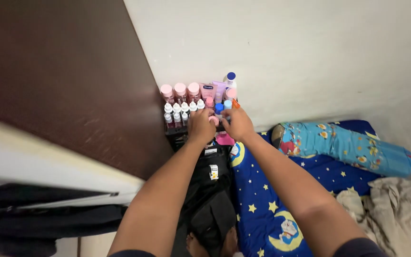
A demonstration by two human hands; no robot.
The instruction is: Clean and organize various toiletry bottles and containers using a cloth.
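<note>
Past the star-patterned blue mattress, both hands are seen arranging toiletries on a small rack. The left hand is curled over a pink-capped item (grip unclear); the right hand pinches something orange. A free slot among the bottles seems needed next.

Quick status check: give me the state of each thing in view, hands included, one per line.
left hand: closed over the front bottles; grip hidden
right hand: pinching a small orange-tipped item
pink-capped bottles: upright, capped, back row
small white-capped bottles: upright, capped, in rows
blue-capped bottle: upright against the wall
black rack: full, standing in the corner
bolster pillow: lying on the blue star bedsheet
</note>
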